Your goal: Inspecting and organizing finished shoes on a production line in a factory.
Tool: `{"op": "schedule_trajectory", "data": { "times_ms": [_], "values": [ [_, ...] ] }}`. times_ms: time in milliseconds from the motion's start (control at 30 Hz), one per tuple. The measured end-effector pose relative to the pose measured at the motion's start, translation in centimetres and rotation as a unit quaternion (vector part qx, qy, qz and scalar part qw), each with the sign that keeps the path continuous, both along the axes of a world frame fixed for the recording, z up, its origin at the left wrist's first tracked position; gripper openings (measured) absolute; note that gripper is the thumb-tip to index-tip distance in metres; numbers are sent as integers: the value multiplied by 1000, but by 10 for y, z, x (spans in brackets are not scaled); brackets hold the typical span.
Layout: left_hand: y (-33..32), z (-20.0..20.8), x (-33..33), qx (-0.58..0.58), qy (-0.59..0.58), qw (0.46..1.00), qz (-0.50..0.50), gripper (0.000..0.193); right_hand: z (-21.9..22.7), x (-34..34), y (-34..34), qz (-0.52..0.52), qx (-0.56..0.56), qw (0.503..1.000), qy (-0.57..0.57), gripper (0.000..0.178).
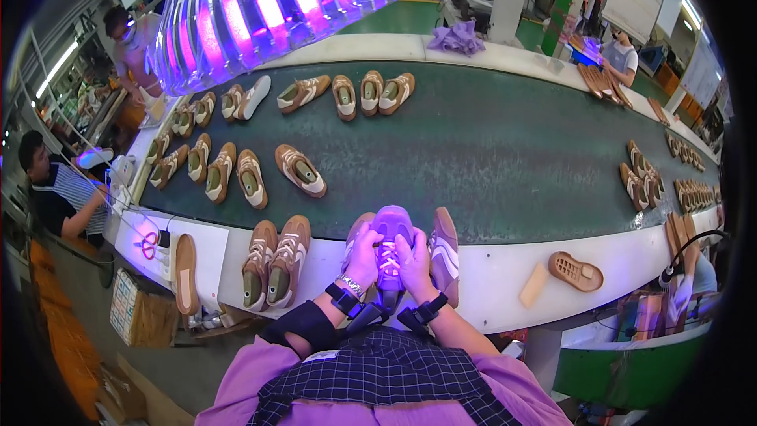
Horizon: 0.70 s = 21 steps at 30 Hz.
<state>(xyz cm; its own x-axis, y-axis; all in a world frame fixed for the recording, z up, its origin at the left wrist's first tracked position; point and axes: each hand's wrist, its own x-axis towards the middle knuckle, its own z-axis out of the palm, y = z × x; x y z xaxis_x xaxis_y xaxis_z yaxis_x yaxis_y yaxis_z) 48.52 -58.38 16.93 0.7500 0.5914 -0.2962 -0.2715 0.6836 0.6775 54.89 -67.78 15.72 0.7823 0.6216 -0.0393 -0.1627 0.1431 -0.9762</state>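
Note:
A laced sneaker (391, 219), tinted purple by the light, is held upright between my two hands, toe pointing away from me. My left hand (363, 256) grips its left side and my right hand (413, 262) its right side, with both thumbs near the white laces. Part of another sneaker (352, 229) shows just left of my left hand, mostly hidden. Beside my right hand a further brown and white sneaker (444, 252) rests on the white ledge. To the left, a pair of brown sneakers (289, 260) stands on the same ledge.
A green conveyor belt (473, 158) carries several sneakers at left and right. A lamp in a clear ribbed cover (284, 16) hangs overhead. On the ledge lie a brown sole (576, 270), a beige insole-shaped piece (534, 284) and scissors (147, 244). Other people work around the belt.

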Motion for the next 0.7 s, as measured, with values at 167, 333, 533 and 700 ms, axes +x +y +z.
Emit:
{"op": "schedule_trajectory", "data": {
  "times_ms": [167,333,533,700],
  "values": [
    [-5,-4,7,-36,18,999,0,26,-11,-1,-2,-69,-57,990,-109,28],
    [-7,0,7,-2,4,1000,-1,29,-4,8,2,-64,-91,989,-102,28],
    [-12,-12,2,-32,-36,998,45,23,-26,16,-3,-17,8,999,26,28],
    [-13,-1,-2,43,-6,999,15,24,-8,10,-8,6,29,999,34,26]
  ]
}}
